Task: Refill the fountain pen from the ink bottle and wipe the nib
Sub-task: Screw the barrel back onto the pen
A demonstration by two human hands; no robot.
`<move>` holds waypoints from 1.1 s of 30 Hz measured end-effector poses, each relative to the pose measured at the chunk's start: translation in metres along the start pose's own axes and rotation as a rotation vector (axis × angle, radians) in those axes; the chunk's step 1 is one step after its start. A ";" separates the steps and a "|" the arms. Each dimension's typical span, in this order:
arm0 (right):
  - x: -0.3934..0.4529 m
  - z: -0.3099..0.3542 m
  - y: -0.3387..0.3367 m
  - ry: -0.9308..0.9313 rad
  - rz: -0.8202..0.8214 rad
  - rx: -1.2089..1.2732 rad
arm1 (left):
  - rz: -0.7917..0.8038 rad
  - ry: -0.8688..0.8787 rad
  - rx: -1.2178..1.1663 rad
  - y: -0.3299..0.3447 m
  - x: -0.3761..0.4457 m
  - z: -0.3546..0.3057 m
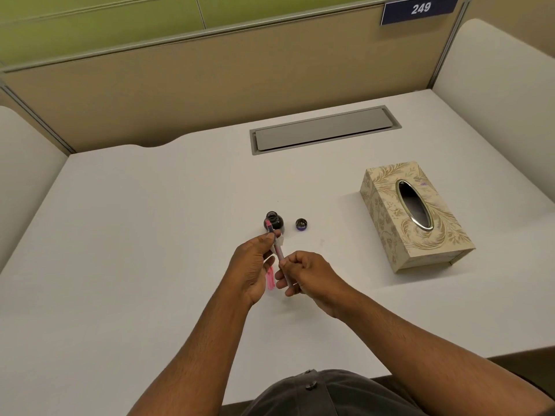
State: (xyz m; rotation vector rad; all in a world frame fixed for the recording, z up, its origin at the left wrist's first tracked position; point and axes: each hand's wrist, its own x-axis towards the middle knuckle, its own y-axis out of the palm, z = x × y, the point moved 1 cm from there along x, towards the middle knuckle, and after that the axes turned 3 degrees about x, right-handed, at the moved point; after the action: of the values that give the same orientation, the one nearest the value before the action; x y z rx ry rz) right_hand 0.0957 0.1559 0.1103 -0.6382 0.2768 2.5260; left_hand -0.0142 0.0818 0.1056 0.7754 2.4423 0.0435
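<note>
Both hands (279, 270) around pen (277, 249)

Pen (277, 250) nib too small to tell (against the bottle (274, 221)); barrel partly hidden by fingers.

A: Light is soft, even and fairly bright, from overhead; the white desk (150, 235) shows no glare.

B: Shadows?

A: Faint ones, under the forearms and at the tissue box (416, 217), falling toward 5 o'clock.

B: Sharpness?

A: Centre slightly soft. Wide-angle bending curves the partition (210, 79) toward 10 and 2 o'clock.
</note>
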 end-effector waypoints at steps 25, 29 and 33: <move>0.000 0.001 0.003 0.129 0.008 0.365 | 0.004 0.025 0.019 0.004 -0.005 0.000; -0.001 0.002 0.004 0.202 0.018 0.469 | 0.019 0.032 0.024 0.004 -0.005 0.000; -0.001 0.001 0.006 0.185 -0.006 0.460 | 0.018 0.022 0.034 0.005 -0.006 0.001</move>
State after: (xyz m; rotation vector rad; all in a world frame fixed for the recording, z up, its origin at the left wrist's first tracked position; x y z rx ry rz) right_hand 0.0931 0.1511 0.1115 -0.6782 0.8880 2.2796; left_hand -0.0067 0.0822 0.1089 0.8159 2.4630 0.0176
